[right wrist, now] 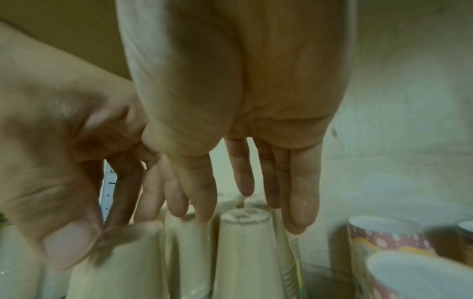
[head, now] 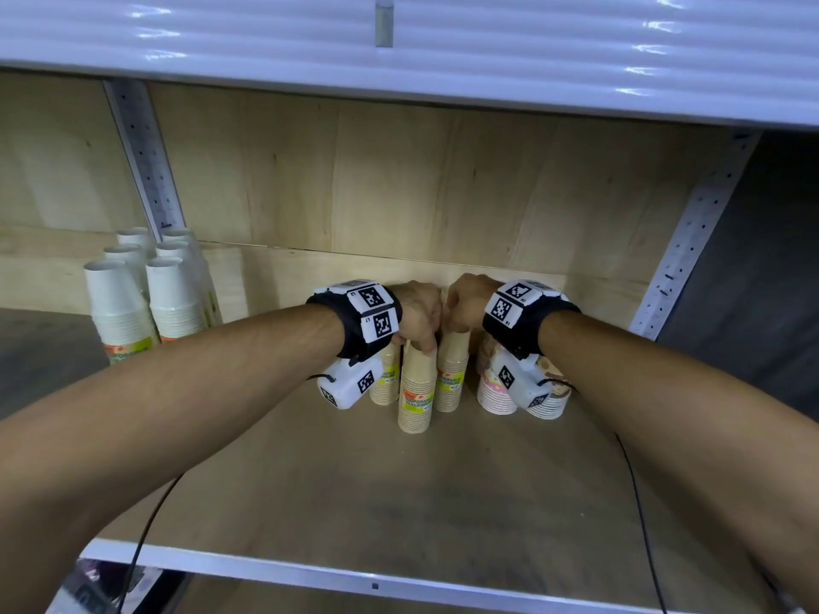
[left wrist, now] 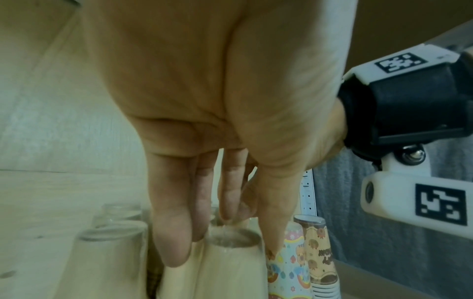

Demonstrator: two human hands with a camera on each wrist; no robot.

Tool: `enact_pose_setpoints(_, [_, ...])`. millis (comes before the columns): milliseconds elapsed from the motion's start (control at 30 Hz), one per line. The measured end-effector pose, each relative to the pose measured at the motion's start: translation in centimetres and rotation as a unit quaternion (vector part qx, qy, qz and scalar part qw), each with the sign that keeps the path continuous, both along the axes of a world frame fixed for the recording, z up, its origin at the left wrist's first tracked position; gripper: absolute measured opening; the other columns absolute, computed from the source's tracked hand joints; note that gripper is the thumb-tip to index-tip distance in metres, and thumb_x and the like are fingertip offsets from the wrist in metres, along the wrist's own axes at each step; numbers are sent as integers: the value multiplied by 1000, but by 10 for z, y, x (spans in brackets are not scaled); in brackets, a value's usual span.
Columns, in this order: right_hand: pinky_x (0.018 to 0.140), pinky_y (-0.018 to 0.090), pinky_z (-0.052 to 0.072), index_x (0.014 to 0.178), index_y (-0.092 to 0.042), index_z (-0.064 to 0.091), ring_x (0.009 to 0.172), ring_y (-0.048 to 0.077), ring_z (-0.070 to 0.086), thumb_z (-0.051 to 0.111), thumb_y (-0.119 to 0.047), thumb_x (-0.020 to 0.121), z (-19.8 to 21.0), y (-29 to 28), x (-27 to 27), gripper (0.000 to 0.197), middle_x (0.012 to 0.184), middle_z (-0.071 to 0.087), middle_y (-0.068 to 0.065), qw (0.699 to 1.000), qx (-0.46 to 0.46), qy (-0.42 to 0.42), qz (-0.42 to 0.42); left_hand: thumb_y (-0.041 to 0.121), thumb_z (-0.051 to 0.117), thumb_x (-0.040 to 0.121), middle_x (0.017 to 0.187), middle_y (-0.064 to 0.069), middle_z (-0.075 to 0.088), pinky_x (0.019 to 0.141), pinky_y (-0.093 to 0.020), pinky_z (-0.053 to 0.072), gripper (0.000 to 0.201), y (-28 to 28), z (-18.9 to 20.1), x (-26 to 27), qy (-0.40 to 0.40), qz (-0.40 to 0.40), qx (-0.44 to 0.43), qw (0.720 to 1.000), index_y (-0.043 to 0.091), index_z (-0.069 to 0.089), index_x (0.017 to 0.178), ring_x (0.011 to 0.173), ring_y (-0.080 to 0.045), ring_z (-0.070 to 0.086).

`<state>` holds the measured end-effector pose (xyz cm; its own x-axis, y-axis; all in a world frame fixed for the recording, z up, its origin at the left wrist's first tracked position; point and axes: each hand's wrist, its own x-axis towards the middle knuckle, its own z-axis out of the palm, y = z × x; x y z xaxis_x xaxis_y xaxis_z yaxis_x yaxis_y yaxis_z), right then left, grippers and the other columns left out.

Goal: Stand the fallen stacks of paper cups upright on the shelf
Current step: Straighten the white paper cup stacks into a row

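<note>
Step in hand: settling the kraft cup stacks upright at the middle of the shelf (head: 337,494); it looks like a late step, since no stack in the head view lies on its side.
Left hand: the left hand (head: 416,314) reaches down from above, and its fingertips (left wrist: 176,257) pinch the top of the front kraft stack (head: 415,387), thumb on one side, fingers on the other.
Right hand: the right hand (head: 465,310) hangs with straight, relaxed fingers over the rear kraft stack (head: 452,374); its fingertips (right wrist: 204,214) sit at the top edge, but whether they press it I cannot tell. It grasps nothing.
Cup stacks: three kraft stacks stand close together, mouths down, centre of the head view; the patterned stacks (head: 496,392) stand just right of them, partly behind the right wrist camera.
Others: the white stacks (head: 146,299) stand upright at the left of the frame, well apart.
Next move: probably letting go gently, straight upward, so the narrow tops do not tip; the stacks are tall and light, and a sideways brush could topple the neighbours.
</note>
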<state>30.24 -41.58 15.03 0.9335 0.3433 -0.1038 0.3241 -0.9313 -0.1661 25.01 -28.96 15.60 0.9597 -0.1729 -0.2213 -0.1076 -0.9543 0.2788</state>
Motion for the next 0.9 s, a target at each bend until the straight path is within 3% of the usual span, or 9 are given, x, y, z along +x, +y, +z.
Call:
enact_pose_setpoints(67, [50, 21, 36, 76, -7, 62, 65, 18, 55, 71, -25, 80, 10, 2, 0, 21, 75, 58, 5, 999, 22, -31, -8, 28, 80, 77, 101, -5, 68, 52, -22, 51, 39, 4, 7, -4, -8, 7, -2, 1000, 10, 70, 110, 64, -13, 61])
enact_pose_setpoints(100, [49, 21, 35, 81, -6, 63, 68, 18, 56, 70, -26, 82, 16, 4, 0, 22, 79, 61, 6, 998, 35, -45, -9, 29, 81, 76, 95, -3, 67, 52, -21, 49, 39, 7, 11, -6, -14, 12, -4, 1000, 11, 69, 109, 63, -13, 60])
enact_pose_setpoints(200, [57, 24, 44, 98, -3, 68, 78, 22, 64, 71, -27, 81, 31, 15, 1, 30, 96, 69, 9, 995, 67, -75, -1, 28, 79, 78, 84, 0, 62, 52, -22, 50, 33, 18, 25, -12, -38, 28, -7, 999, 14, 68, 105, 62, -14, 59])
enact_pose_setpoints(300, [65, 26, 48, 102, -5, 69, 85, 23, 66, 72, -28, 80, 44, 34, -4, 32, 101, 69, 9, 993, 67, -96, 28, 30, 78, 79, 93, -5, 66, 60, -26, 53, 34, 37, 45, -19, -70, 42, 15, 997, 14, 68, 107, 70, -19, 61])
enact_pose_setpoints(467, [57, 23, 42, 97, -8, 66, 84, 23, 63, 72, -35, 80, 57, 76, -16, 33, 101, 68, 7, 989, 64, -106, 80, 38, 73, 83, 122, 1, 60, 81, -31, 49, 40, 84, 80, -37, -131, 86, 61, 986, 19, 66, 119, 105, -19, 57])
enact_pose_setpoints(533, [65, 26, 47, 103, -8, 66, 90, 24, 64, 72, -34, 81, 60, 94, -23, 35, 105, 67, 7, 985, 73, -116, 102, 39, 69, 87, 126, 0, 57, 83, -30, 46, 41, 105, 93, -49, -147, 109, 81, 980, 18, 65, 122, 110, -20, 55])
enact_pose_setpoints(667, [84, 34, 53, 123, -13, 56, 102, 28, 60, 68, -31, 85, 64, 126, -44, 43, 111, 57, 8, 975, 107, -127, 146, 42, 69, 87, 120, 4, 50, 84, -30, 42, 38, 154, 111, -73, -172, 167, 93, 966, 22, 66, 119, 104, -16, 48])
enact_pose_setpoints(800, [76, 34, 54, 124, -15, 52, 93, 27, 61, 66, -32, 84, 66, 162, -61, 46, 113, 59, 9, 962, 133, -124, 202, 42, 71, 85, 117, 3, 51, 83, -29, 42, 35, 204, 117, -95, -176, 222, 99, 954, 23, 67, 115, 101, -16, 48])
enact_pose_setpoints(900, [74, 30, 46, 130, -14, 50, 98, 27, 59, 63, -38, 86, 65, 189, -74, 51, 122, 59, 8, 949, 160, -117, 246, 41, 71, 85, 120, 1, 55, 82, -29, 42, 35, 233, 115, -111, -170, 252, 96, 948, 21, 69, 114, 98, -16, 50])
